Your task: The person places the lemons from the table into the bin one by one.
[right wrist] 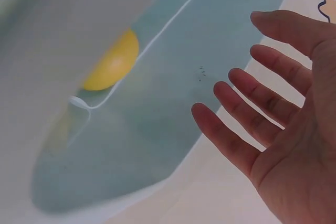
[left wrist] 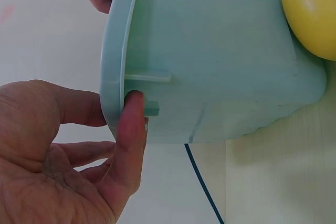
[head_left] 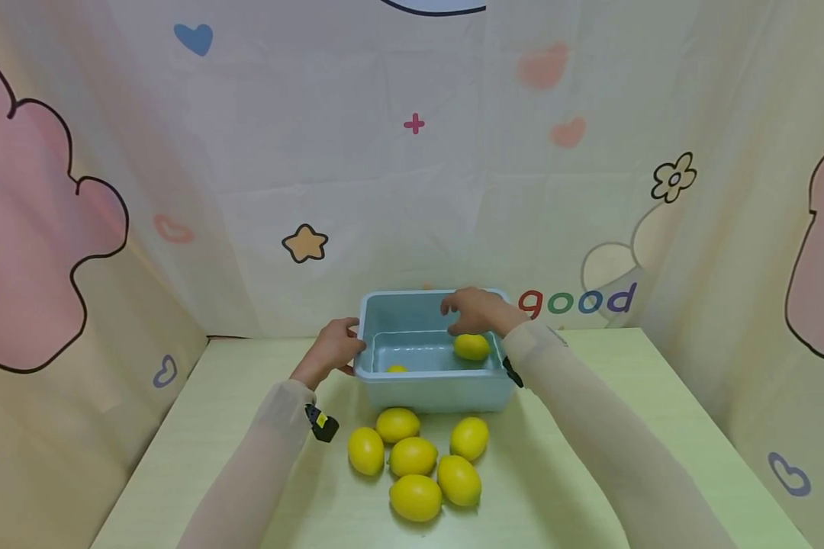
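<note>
A light blue plastic bin (head_left: 439,393) stands on the table. My left hand (head_left: 336,345) holds its left rim, and in the left wrist view the thumb and a finger pinch the rim (left wrist: 113,66) from either side. My right hand (head_left: 481,309) hovers over the bin's right part, holding nothing; its fingers (right wrist: 252,111) are spread and relaxed in the right wrist view. Just below it, a yellow lemon (head_left: 471,348) lies inside the bin. Another lemon (head_left: 396,369) inside is mostly hidden by the front wall.
Several lemons (head_left: 413,457) lie in a loose cluster on the pale table (head_left: 563,488), right in front of the bin. Behind the bin hangs a printed curtain (head_left: 384,191), which also closes off both sides.
</note>
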`<state>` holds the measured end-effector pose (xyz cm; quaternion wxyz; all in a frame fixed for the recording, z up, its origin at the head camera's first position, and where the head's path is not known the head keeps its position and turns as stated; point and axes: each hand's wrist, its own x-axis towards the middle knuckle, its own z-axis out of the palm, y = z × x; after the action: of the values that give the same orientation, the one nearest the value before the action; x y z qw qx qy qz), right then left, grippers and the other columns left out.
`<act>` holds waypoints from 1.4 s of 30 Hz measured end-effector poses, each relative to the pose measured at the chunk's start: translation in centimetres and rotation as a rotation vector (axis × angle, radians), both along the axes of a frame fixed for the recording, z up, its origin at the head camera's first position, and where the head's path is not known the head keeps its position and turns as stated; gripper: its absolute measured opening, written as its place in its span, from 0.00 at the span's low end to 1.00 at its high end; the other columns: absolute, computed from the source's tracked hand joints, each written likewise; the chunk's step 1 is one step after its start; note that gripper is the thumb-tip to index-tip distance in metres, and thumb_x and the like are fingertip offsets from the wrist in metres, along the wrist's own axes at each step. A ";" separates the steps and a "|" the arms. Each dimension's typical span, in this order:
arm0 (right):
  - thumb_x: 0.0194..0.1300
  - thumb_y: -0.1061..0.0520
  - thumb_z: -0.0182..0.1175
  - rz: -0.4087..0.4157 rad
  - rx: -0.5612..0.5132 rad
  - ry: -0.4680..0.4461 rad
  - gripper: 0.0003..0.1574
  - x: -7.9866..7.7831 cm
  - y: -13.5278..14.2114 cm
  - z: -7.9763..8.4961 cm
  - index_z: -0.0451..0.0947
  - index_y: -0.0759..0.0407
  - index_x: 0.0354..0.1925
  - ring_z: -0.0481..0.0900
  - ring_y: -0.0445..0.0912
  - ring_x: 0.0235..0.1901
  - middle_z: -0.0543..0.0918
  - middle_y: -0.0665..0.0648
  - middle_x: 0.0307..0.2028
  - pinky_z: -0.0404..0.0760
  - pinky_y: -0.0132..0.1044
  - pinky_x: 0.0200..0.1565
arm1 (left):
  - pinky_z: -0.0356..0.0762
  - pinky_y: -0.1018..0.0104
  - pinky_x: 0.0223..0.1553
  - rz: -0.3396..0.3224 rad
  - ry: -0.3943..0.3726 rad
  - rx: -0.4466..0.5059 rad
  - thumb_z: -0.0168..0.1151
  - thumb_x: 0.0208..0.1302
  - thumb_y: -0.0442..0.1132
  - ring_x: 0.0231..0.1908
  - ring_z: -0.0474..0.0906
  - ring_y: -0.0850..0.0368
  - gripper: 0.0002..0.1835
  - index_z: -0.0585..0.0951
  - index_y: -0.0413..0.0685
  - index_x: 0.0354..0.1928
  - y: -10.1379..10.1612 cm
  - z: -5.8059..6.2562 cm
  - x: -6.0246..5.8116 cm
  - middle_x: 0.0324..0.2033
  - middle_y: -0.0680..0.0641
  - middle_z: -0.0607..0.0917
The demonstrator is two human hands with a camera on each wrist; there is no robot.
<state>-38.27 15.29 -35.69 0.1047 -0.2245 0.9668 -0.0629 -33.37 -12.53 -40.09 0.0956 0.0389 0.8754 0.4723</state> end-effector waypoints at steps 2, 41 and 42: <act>0.64 0.48 0.63 0.018 -0.003 0.020 0.25 0.1 0.1 0.0 0.76 0.49 0.58 0.74 0.54 0.58 0.78 0.58 0.61 0.77 0.52 0.61 | 0.87 0.58 0.27 0.000 0.003 -0.005 0.57 0.64 0.33 0.40 0.84 0.45 0.30 0.68 0.41 0.69 0.0 -0.1 -0.1 0.53 0.35 0.80; 0.64 0.49 0.63 0.223 -0.218 0.395 0.27 8.9 2.1 2.2 0.75 0.49 0.61 0.80 0.50 0.51 0.77 0.53 0.59 0.84 0.43 0.51 | 0.87 0.50 0.35 0.003 -0.006 -0.010 0.56 0.65 0.33 0.42 0.84 0.44 0.30 0.67 0.44 0.70 0.0 -0.2 -0.3 0.52 0.35 0.79; 0.64 0.49 0.63 0.230 -0.226 0.407 0.27 9.2 2.2 2.2 0.75 0.49 0.61 0.80 0.50 0.50 0.77 0.53 0.59 0.84 0.42 0.50 | 0.87 0.49 0.36 0.003 -0.008 -0.009 0.56 0.65 0.33 0.43 0.84 0.44 0.30 0.67 0.44 0.70 0.0 -0.2 -0.3 0.53 0.35 0.79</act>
<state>-29.09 17.48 -33.49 -0.1111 -0.3514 0.9229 -0.1117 -33.62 -12.55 -40.31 0.0985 0.0351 0.8771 0.4688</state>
